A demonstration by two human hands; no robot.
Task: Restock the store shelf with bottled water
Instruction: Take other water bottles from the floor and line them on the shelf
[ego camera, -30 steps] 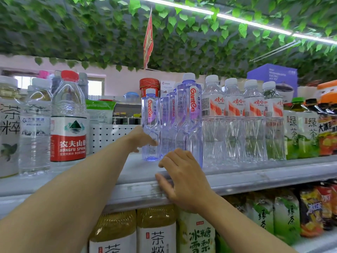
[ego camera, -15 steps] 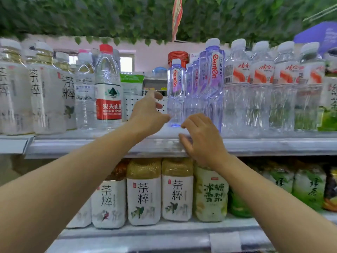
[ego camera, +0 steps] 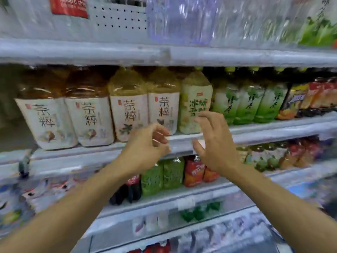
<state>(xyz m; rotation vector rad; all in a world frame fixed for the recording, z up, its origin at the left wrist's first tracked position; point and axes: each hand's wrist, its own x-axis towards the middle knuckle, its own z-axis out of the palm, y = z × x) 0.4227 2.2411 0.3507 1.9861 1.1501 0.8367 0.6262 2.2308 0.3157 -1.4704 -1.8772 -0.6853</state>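
Clear water bottles (ego camera: 182, 17) blur at twelve o'clock on the top shelf (ego camera: 109, 52). Left hand (ego camera: 145, 148) loosely curled, empty. Right hand (ego camera: 215, 143) spread, empty.

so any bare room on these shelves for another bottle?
One gap on the top shelf: between the red-label bottle and the purple-tinted bottles, before the pegboard. The tea shelf is packed bottle to bottle.

Water bottles (ego camera: 182, 17) clear glossy plastic; shelf (ego camera: 91, 52) seemingly metal.
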